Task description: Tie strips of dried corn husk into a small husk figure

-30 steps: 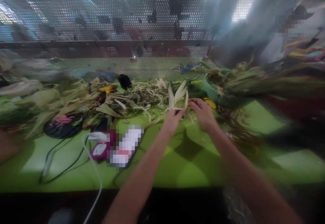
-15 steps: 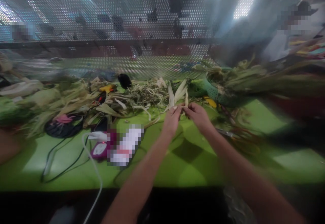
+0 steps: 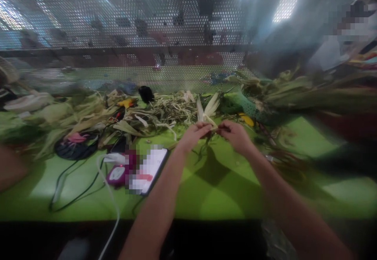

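Note:
Pale corn husk leaves [image 3: 212,105] stand up in a spread bunch at the middle of the table. My left hand [image 3: 194,134] grips the base of this bunch, its fingers closed and pointing right. Close beside it, my right hand [image 3: 234,133] pinches a thin husk strip at the same base. Fingertips partly hide the spot where strip and leaves meet. Just behind my hands lies a heap of shredded husk strips [image 3: 167,110]. Thin dark strands hang below the fingers.
A phone [image 3: 156,165] and a purple power strip [image 3: 116,176] with a white cable [image 3: 113,201] lie left of my forearms. Husk-filled green basket [image 3: 249,105] stands right. A black round item [image 3: 75,148] lies left. Behind rises a perforated metal panel [image 3: 176,28]; a person [image 3: 332,52] is at far right.
My left hand has turned and shifted slightly left, its fingers now lying across the husk base. My right hand has moved slightly right, and a narrow gap shows between the hands.

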The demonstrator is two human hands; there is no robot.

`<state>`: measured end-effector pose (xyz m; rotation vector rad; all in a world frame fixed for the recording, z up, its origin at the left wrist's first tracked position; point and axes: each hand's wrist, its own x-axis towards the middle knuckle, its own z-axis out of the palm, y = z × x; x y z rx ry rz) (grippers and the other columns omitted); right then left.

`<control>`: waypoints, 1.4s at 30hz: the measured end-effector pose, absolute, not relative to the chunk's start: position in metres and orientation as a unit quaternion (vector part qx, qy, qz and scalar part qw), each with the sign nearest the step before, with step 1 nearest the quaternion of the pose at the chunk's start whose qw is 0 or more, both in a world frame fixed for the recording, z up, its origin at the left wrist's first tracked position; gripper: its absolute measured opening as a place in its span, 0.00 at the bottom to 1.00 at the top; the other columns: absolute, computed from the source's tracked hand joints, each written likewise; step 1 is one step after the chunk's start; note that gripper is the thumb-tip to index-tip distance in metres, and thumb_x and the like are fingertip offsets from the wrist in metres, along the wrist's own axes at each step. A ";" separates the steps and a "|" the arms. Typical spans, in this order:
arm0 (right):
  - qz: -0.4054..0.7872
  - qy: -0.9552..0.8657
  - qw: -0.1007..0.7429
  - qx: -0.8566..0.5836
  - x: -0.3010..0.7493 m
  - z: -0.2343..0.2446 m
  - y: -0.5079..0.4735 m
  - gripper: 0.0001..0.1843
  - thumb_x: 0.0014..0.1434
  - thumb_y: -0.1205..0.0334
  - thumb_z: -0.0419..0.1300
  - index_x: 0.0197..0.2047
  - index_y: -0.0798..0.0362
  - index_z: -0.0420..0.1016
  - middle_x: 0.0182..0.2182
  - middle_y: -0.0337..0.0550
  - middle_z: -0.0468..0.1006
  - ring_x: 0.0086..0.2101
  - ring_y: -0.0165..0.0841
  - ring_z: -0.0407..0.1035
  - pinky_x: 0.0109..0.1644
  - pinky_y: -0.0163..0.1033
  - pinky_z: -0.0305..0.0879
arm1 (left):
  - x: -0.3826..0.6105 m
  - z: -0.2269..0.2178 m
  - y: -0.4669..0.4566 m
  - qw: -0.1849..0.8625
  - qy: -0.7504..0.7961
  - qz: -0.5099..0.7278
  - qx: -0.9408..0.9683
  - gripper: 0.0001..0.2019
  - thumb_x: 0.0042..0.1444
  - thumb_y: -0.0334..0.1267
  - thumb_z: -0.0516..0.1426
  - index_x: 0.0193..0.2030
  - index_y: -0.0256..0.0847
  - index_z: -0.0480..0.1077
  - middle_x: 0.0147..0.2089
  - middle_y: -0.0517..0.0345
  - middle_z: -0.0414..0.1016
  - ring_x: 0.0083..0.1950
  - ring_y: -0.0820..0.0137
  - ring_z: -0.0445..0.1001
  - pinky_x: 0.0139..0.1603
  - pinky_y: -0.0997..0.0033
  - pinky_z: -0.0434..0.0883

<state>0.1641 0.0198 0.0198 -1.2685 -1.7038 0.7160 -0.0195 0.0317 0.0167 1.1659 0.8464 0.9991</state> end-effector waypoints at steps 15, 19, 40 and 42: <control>0.276 -0.681 0.413 -0.537 0.169 0.025 0.019 0.15 0.57 0.50 0.62 0.27 0.53 0.74 0.21 0.37 0.70 0.24 0.28 0.59 0.29 0.35 0.53 | -0.005 0.019 0.024 0.487 0.419 0.410 0.647 0.11 0.61 0.43 0.52 0.31 0.39 0.67 0.27 0.60 0.69 0.29 0.72 0.70 0.36 0.71 0.66; 0.229 -0.702 0.436 -0.514 0.172 0.023 0.021 0.13 0.58 0.53 0.60 0.28 0.53 0.71 0.24 0.37 0.71 0.27 0.29 0.61 0.32 0.35 0.55 | -0.008 0.017 0.025 0.479 0.414 0.398 0.664 0.13 0.62 0.45 0.52 0.29 0.40 0.64 0.25 0.62 0.65 0.27 0.75 0.66 0.32 0.73 0.64; 0.103 -0.741 0.472 -0.467 0.162 0.015 0.019 0.09 0.60 0.62 0.62 0.28 0.52 0.71 0.30 0.41 0.69 0.33 0.34 0.65 0.36 0.38 0.60 | 0.001 0.002 0.031 0.567 0.382 0.482 0.548 0.13 0.56 0.47 0.60 0.31 0.37 0.68 0.26 0.61 0.68 0.26 0.76 0.67 0.29 0.74 0.67; 0.109 -0.737 0.476 -0.466 0.164 0.015 0.022 0.10 0.59 0.61 0.62 0.27 0.52 0.71 0.30 0.41 0.68 0.32 0.33 0.64 0.35 0.38 0.60 | 0.001 0.001 0.031 0.566 0.384 0.489 0.542 0.13 0.55 0.46 0.60 0.30 0.37 0.68 0.25 0.62 0.66 0.26 0.77 0.64 0.28 0.76 0.64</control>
